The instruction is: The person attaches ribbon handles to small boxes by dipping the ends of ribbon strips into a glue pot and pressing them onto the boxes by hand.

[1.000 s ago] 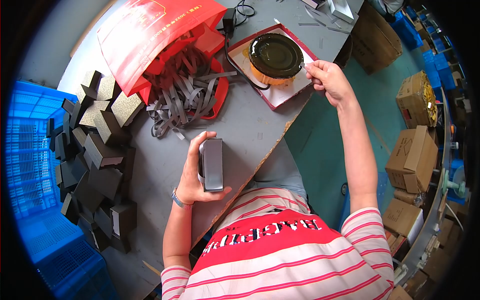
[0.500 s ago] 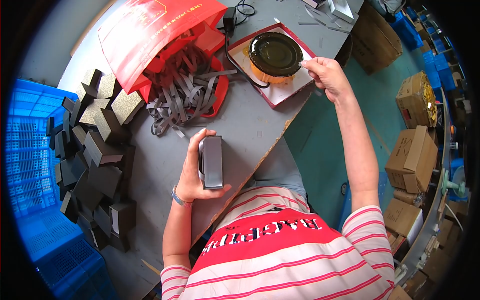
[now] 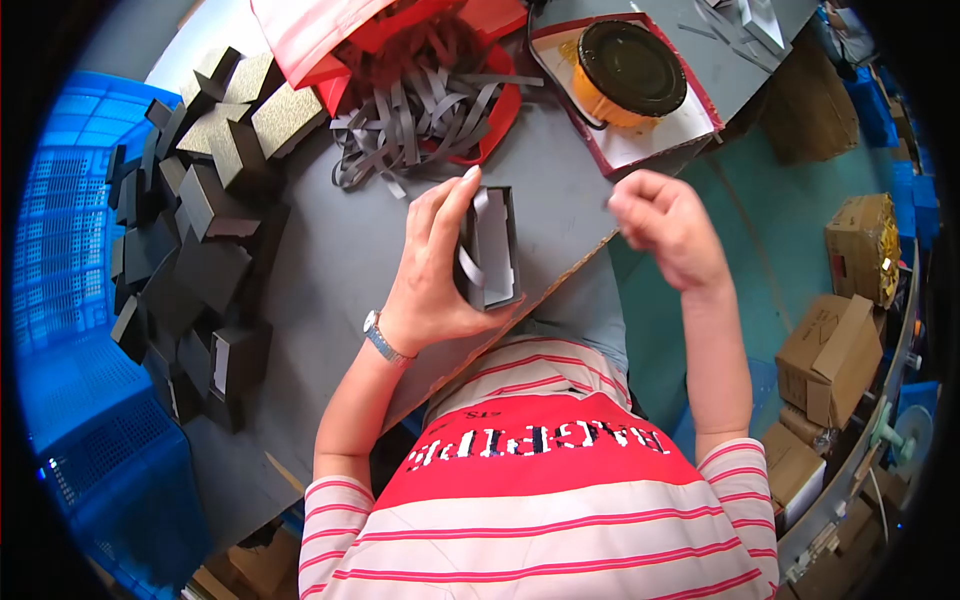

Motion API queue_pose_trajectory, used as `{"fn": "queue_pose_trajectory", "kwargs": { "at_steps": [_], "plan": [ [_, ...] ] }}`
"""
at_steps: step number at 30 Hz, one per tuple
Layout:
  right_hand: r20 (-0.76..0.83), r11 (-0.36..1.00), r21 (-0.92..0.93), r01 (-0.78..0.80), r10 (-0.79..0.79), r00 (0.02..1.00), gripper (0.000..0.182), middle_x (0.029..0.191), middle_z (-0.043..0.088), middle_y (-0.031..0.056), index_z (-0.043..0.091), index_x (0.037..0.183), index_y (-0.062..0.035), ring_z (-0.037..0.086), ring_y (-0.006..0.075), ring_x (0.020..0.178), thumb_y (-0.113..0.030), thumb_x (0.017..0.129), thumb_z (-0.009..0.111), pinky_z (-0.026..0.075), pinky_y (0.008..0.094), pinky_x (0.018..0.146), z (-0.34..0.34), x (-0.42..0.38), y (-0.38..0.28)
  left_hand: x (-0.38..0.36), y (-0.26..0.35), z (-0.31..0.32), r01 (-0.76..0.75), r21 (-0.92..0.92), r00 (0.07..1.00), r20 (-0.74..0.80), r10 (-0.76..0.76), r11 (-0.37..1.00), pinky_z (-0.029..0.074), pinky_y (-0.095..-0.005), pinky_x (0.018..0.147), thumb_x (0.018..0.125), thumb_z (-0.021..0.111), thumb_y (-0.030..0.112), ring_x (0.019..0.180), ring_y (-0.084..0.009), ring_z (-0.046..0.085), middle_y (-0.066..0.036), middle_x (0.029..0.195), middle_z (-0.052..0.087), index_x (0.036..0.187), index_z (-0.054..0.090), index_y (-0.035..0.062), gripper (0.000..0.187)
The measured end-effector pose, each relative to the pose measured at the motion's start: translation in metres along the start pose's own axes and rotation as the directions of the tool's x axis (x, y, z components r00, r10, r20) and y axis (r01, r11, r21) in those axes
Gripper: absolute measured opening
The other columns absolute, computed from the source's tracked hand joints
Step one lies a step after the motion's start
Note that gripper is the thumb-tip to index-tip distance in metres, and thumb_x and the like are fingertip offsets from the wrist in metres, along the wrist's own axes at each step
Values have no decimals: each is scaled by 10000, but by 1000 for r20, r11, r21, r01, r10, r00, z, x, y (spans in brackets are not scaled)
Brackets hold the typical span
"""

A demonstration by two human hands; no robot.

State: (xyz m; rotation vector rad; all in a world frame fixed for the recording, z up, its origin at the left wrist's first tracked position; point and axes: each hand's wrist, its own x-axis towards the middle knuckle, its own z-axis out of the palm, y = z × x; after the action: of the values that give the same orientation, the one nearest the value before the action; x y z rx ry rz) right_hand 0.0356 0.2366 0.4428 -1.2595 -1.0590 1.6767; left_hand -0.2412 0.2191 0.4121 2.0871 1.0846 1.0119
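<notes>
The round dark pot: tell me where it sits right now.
In the head view the round dark pot sits top right, in a red-edged tray on the grey table, beyond the right hand.

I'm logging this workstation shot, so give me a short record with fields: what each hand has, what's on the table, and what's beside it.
left hand: grips small open dark grey box with a grey strip inside
right hand: fingers pinched, beside the box, contents too small to tell
table: grey, chipped front edge
pile: dark grey and gold-speckled boxes at table's left
strips: loose grey strips spilling from red bag
tray: red-edged tray holding round black-lidded pot
beside: blue plastic crate
</notes>
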Motion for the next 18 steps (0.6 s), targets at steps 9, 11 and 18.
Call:
{"fn": "queue_pose_trajectory", "kwargs": {
  "at_steps": [9, 11, 18],
  "plan": [
    [215, 987, -111, -115, 137, 967, 178, 755, 640, -3, 647, 875, 9, 563, 45, 678, -149, 891, 728, 453, 217, 601, 59, 2, 31, -1, 18, 4, 21, 327, 998, -64, 0, 945, 357, -486, 1065, 514, 900, 249, 1233, -376, 433, -155, 1340, 471, 1464, 421, 59, 1081],
    [191, 985, -144, -99, 126, 974, 180, 749, 650, 10, 647, 865, 13, 573, 52, 676, -147, 883, 727, 457, 224, 600, 60, 3, 32, 0, 19, 5, 16, 328, 998, -60, 4, 944, 357, -486, 1064, 516, 901, 253, 1235, -375, 430, -152, 1339, 471, 1460, 428, 59, 1073],
    [155, 966, -254, -54, 96, 983, 220, 724, 683, 52, 660, 835, 22, 615, 80, 679, -185, 844, 732, 488, 262, 617, 58, 3, 35, -1, 20, 5, 17, 336, 999, -49, 0, 942, 351, -482, 1066, 524, 902, 271, 1245, -368, 420, -142, 1336, 472, 1446, 455, 68, 1045]
  ]
}}
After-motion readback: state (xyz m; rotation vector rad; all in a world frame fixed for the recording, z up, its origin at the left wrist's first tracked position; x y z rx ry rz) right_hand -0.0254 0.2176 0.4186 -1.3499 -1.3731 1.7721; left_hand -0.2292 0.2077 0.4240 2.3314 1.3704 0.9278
